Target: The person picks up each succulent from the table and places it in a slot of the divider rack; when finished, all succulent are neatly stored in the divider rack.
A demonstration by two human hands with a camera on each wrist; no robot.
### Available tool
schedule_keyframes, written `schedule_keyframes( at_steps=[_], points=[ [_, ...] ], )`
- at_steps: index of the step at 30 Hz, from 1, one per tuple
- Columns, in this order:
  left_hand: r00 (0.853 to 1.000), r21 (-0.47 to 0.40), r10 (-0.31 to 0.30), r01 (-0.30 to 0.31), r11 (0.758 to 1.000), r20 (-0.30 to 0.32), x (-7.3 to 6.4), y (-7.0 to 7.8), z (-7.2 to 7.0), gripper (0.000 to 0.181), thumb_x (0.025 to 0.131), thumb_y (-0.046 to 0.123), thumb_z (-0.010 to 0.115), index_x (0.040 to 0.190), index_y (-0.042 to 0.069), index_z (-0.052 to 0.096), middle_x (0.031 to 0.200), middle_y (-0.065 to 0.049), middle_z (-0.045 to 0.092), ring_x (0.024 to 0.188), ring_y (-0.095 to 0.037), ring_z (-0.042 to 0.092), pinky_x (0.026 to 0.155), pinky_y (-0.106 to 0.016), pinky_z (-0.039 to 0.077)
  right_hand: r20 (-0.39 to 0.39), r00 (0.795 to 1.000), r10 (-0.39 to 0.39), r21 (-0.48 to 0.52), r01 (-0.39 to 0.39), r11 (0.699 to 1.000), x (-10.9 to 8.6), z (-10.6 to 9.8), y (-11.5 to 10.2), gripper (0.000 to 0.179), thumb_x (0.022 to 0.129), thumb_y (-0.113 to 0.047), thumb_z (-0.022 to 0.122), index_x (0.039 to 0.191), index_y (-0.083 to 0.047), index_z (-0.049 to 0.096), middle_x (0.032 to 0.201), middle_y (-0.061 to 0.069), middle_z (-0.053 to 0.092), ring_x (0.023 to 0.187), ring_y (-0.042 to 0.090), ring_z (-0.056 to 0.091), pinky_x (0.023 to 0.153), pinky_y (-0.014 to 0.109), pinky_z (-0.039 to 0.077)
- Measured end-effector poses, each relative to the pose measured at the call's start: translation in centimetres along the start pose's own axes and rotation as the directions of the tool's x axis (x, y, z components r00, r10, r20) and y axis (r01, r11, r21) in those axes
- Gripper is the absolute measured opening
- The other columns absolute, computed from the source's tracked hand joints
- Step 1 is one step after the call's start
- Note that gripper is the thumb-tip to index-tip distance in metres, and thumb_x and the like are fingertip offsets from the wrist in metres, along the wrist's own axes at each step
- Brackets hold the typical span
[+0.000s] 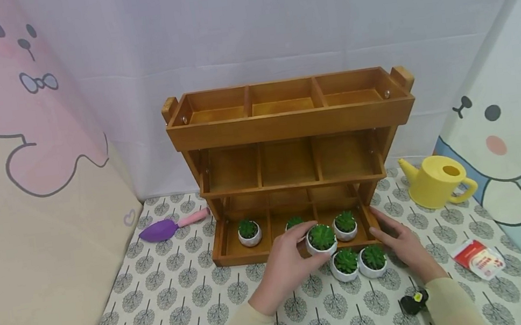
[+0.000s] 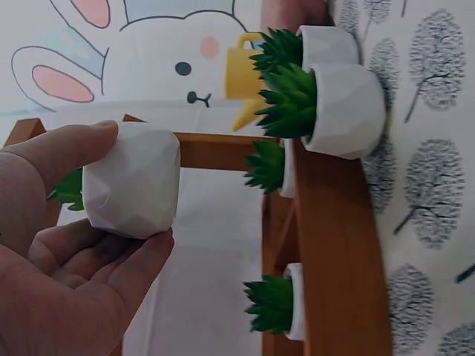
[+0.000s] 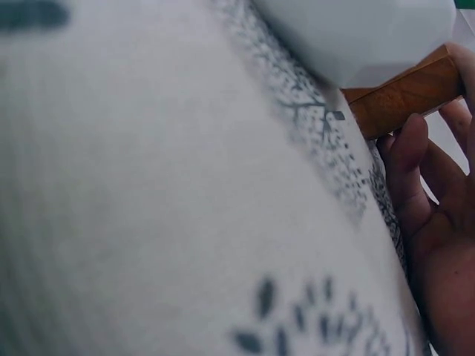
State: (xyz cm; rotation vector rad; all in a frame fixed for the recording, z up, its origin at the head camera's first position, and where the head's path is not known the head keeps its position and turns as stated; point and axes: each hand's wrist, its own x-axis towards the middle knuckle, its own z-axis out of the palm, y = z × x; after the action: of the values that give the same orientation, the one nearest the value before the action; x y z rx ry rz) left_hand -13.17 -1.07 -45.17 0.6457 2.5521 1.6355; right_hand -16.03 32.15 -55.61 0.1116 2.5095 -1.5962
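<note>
My left hand (image 1: pixel 285 265) grips a potted succulent (image 1: pixel 321 238) by its faceted white pot, thumb on one side and fingers on the other. The pot is held up in front of the bottom tier of a three-tier wooden plant shelf (image 1: pixel 291 125). Three similar succulents stand in that tier: one at left (image 1: pixel 249 233), one in the middle (image 1: pixel 293 222) partly hidden by my left hand, one at right (image 1: pixel 345 226). Two more, a left one (image 1: pixel 345 265) and a right one (image 1: pixel 373 261), sit on the tablecloth before it. My right hand (image 1: pixel 405 248) holds the shelf's front right corner.
A purple trowel with a pink handle (image 1: pixel 173 226) lies left of the shelf. To the right stand a yellow watering can (image 1: pixel 434 184) and, nearer, a red-and-white packet (image 1: pixel 478 259). Curtains printed with cartoon animals enclose the back and sides.
</note>
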Motion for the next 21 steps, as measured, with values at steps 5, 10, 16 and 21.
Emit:
schedule_keyframes(
  at_steps=[5,10,16,21],
  points=[
    [0.999,0.049,0.036,-0.037,0.998,0.014,1.1,1.5,-0.2,0.061,0.085,0.024,0.089,0.141,0.017,0.065,0.138,0.005,0.065,0.114,-0.007,0.063,0.095,-0.026,0.055,-0.01,1.0,-0.026,-0.015,0.026,1.0,0.1,-0.1,0.3,0.074,0.102,-0.053,0.062,0.166,-0.035,0.029,0.172,0.006,0.02,0.157,0.042,0.012,0.119,0.07,0.011],
    [0.998,0.086,0.053,-0.055,0.995,0.032,2.0,2.8,-0.4,0.063,0.087,0.03,0.088,0.145,0.021,0.063,0.142,0.007,0.062,0.12,-0.009,0.061,0.099,-0.031,0.053,-0.018,0.999,-0.041,-0.031,0.04,0.999,0.3,-0.1,0.6,0.074,0.103,-0.052,0.062,0.166,-0.032,0.029,0.171,0.007,0.022,0.156,0.043,0.015,0.119,0.07,0.014],
    [0.995,0.09,0.089,-0.092,0.992,0.039,3.5,4.3,-0.7,0.064,0.087,0.028,0.088,0.145,0.019,0.063,0.143,0.007,0.061,0.125,-0.01,0.059,0.104,-0.034,0.051,-0.013,0.999,-0.043,-0.003,0.043,0.999,0.2,0.1,0.4,0.072,0.103,-0.052,0.062,0.165,-0.036,0.03,0.171,0.005,0.023,0.156,0.04,0.016,0.12,0.068,0.015],
    [0.991,0.1,0.127,-0.13,0.986,0.032,4.8,5.3,-0.7,0.063,0.087,0.026,0.088,0.144,0.016,0.063,0.143,0.006,0.062,0.126,-0.01,0.059,0.106,-0.032,0.049,-0.009,0.999,-0.031,0.023,0.031,0.999,0.3,0.1,0.5,0.071,0.103,-0.05,0.062,0.165,-0.038,0.029,0.172,0.004,0.023,0.157,0.04,0.016,0.12,0.068,0.015]
  ],
)
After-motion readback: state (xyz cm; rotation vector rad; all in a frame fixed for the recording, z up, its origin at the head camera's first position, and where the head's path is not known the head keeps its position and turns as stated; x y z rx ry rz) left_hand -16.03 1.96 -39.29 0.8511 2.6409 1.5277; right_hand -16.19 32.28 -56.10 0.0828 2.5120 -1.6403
